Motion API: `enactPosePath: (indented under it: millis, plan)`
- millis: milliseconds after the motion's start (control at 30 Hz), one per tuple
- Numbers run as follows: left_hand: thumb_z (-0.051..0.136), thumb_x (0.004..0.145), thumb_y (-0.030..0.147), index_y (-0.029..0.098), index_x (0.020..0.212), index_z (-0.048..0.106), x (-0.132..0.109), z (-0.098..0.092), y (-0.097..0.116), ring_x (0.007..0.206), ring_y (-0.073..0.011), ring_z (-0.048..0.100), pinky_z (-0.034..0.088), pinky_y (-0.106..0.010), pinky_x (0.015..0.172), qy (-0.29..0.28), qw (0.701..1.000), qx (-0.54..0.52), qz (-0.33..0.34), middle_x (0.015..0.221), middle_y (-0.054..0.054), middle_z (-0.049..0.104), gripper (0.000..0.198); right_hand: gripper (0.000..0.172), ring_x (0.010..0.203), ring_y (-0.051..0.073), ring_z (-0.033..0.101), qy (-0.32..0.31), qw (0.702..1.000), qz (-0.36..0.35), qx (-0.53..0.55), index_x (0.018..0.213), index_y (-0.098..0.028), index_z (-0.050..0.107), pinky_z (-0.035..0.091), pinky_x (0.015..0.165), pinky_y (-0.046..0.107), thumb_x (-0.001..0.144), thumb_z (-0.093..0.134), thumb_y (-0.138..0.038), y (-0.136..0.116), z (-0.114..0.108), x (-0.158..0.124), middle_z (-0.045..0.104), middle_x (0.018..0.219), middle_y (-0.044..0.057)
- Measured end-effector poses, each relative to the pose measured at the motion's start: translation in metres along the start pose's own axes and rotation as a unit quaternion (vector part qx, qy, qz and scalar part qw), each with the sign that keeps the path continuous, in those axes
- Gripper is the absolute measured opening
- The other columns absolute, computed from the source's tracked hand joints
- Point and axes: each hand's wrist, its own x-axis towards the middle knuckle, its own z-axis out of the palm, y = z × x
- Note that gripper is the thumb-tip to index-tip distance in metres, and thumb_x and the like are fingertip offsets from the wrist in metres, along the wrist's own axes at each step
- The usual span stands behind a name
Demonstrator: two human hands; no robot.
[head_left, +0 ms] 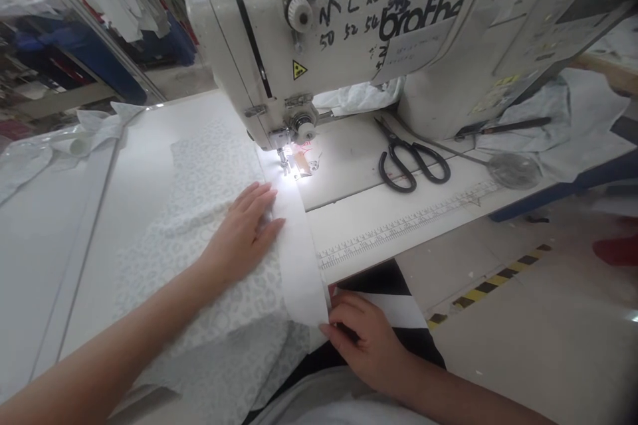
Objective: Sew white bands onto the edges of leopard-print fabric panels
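Note:
A pale leopard-print fabric [199, 212] lies across the sewing table to the left of the needle. Along its right edge runs a plain white fabric strip [299, 265], reaching up under the presser foot [284, 163] of the sewing machine [349, 33]. My left hand [244, 232] rests flat on the print, fingers stretched toward the presser foot and thumb near the strip. Down at the table's front edge, my right hand [366, 335] pinches the strip's near end between thumb and fingers. Part of the strip trails to the right past that hand.
Black-handled scissors [413, 163] lie on the machine bed. A printed ruler scale [399, 226] runs along the table's front. Cloth pieces [538, 126] and a dark slim tool [518, 125] are at the right. Yellow-black tape [491, 285] marks the floor.

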Motion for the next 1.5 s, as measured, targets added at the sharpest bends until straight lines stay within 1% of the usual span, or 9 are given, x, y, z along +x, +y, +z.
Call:
enactPosePath:
  millis: [200, 300, 467, 567, 700, 867, 1067, 1333, 1500]
  plan:
    - [0.046, 0.086, 0.044, 0.02, 0.129, 0.042, 0.0, 0.0, -0.005, 0.134, -0.0261, 0.026, 0.031, -0.047, 0.107, 0.009, 0.999, 0.003, 0.032, 0.138, -0.007, 0.042, 0.049, 0.02, 0.055, 0.012, 0.048, 0.024, 0.998, -0.02, -0.057, 0.065, -0.019, 0.047, 0.038, 0.052, 0.023, 0.084, 0.049, -0.018, 0.007, 0.003, -0.005, 0.052, 0.062, -0.001]
    - [0.043, 0.089, 0.037, 0.023, 0.118, 0.055, -0.002, -0.003, -0.003, 0.13, -0.0245, 0.033, 0.036, -0.045, 0.105, -0.01, 0.995, -0.002, 0.097, 0.132, -0.004, 0.05, 0.034, 0.007, 0.061, 0.014, 0.054, 0.002, 0.993, -0.077, -0.091, 0.085, -0.019, 0.054, 0.044, 0.058, 0.025, 0.087, 0.047, -0.017, 0.007, -0.002, -0.007, 0.059, 0.069, 0.001]
    - [0.037, 0.092, 0.029, 0.022, 0.116, 0.057, -0.007, -0.007, 0.006, 0.122, -0.0218, 0.044, 0.04, -0.043, 0.101, -0.039, 0.993, -0.023, 0.107, 0.127, -0.004, 0.054, 0.032, 0.039, 0.083, 0.017, 0.06, -0.092, 0.965, -0.206, -0.131, 0.117, -0.018, 0.049, 0.051, 0.074, 0.028, 0.083, 0.036, -0.001, -0.003, -0.025, 0.004, 0.066, 0.092, 0.009]
    - [0.042, 0.09, 0.032, 0.021, 0.12, 0.054, -0.011, -0.007, 0.007, 0.126, -0.0231, 0.039, 0.038, -0.044, 0.103, -0.046, 0.993, -0.038, 0.099, 0.131, -0.006, 0.051, 0.034, 0.036, 0.078, 0.018, 0.062, -0.09, 0.938, -0.282, -0.181, 0.115, -0.014, 0.05, 0.053, 0.071, 0.029, 0.085, 0.036, -0.002, -0.011, -0.034, 0.017, 0.068, 0.085, 0.009]
    - [0.045, 0.088, 0.037, 0.021, 0.125, 0.049, -0.018, -0.008, 0.006, 0.129, -0.0262, 0.034, 0.035, -0.049, 0.103, -0.054, 0.993, -0.042, 0.095, 0.136, -0.007, 0.045, 0.04, 0.02, 0.062, 0.016, 0.059, -0.063, 0.903, -0.358, -0.229, 0.096, -0.017, 0.058, 0.052, 0.06, 0.028, 0.089, 0.042, -0.008, -0.019, -0.034, 0.029, 0.065, 0.067, 0.005]
    - [0.045, 0.088, 0.038, 0.022, 0.126, 0.046, -0.017, -0.01, 0.004, 0.129, -0.0269, 0.034, 0.034, -0.049, 0.102, -0.062, 0.993, -0.048, 0.092, 0.137, -0.007, 0.044, 0.041, 0.014, 0.079, 0.018, 0.06, -0.071, 0.926, -0.321, -0.183, 0.087, -0.017, 0.057, 0.052, 0.072, 0.028, 0.085, 0.048, -0.006, -0.022, -0.031, 0.038, 0.066, 0.077, 0.006]
    - [0.048, 0.086, 0.038, 0.019, 0.121, 0.048, 0.012, -0.011, -0.015, 0.127, -0.0265, 0.036, 0.032, -0.048, 0.102, -0.038, 0.993, -0.033, 0.106, 0.133, -0.009, 0.046, 0.039, 0.019, 0.078, 0.018, 0.054, -0.117, 0.956, -0.226, -0.145, 0.087, -0.018, 0.055, 0.049, 0.069, 0.032, 0.086, 0.041, -0.004, -0.03, -0.039, 0.071, 0.062, 0.083, 0.007]
    - [0.049, 0.085, 0.038, 0.018, 0.121, 0.045, 0.053, -0.018, -0.043, 0.124, -0.0247, 0.038, 0.034, -0.043, 0.101, -0.03, 0.993, -0.01, 0.112, 0.13, -0.01, 0.047, 0.041, 0.022, 0.072, 0.018, 0.053, -0.109, 0.962, -0.189, -0.167, 0.079, -0.018, 0.057, 0.045, 0.063, 0.031, 0.083, 0.039, -0.006, -0.028, -0.044, 0.12, 0.061, 0.077, 0.005]
    - [0.048, 0.084, 0.043, 0.017, 0.107, 0.053, 0.075, -0.02, -0.062, 0.104, -0.0247, 0.053, 0.044, -0.039, 0.09, -0.022, 0.997, 0.002, 0.071, 0.108, -0.01, 0.057, 0.035, 0.023, 0.072, 0.018, 0.055, -0.086, 0.963, -0.177, -0.183, 0.077, -0.019, 0.059, 0.046, 0.063, 0.03, 0.078, 0.043, -0.004, -0.022, -0.045, 0.152, 0.062, 0.074, 0.003]
